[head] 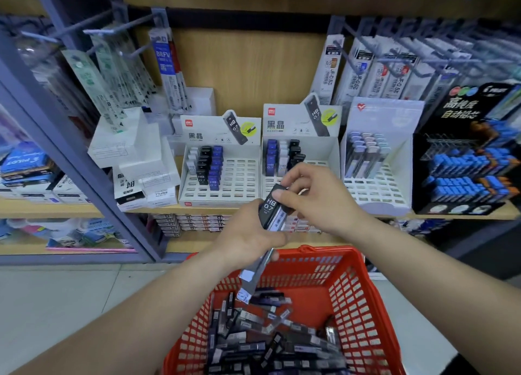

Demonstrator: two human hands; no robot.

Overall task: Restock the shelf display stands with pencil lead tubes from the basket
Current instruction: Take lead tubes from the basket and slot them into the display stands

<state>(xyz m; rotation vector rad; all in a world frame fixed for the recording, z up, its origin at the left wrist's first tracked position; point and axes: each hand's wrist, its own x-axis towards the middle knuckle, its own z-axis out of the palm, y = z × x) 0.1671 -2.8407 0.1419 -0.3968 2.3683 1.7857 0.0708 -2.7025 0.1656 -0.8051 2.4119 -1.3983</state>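
Right hand [318, 200] is pinching the top end of a black HB 0.7 tube [273, 205] between thumb and fingertips, looks like it's peeling that one off to drop in a slot. Left hand [248, 235] is wrapped around a handful of tubes [255, 273] that stick out below the fist. So it's basically the magazine while the other hand feeds them one at a time, way quicker than bending to the basket every time imo. Both hands hover right above the red basket [355, 298], which sits low in front of the shelf with a heap of loose tubes [267, 343] in the bottom. Just past the hands is the middle stand [327, 146], with a few blue, white and black tubes in the back rows and lots of bare slots in front, same for the left stand [239, 177]. The right stand [377, 188] holds pastel ones, different product I'd guess, so the black tube probably goes in a black column
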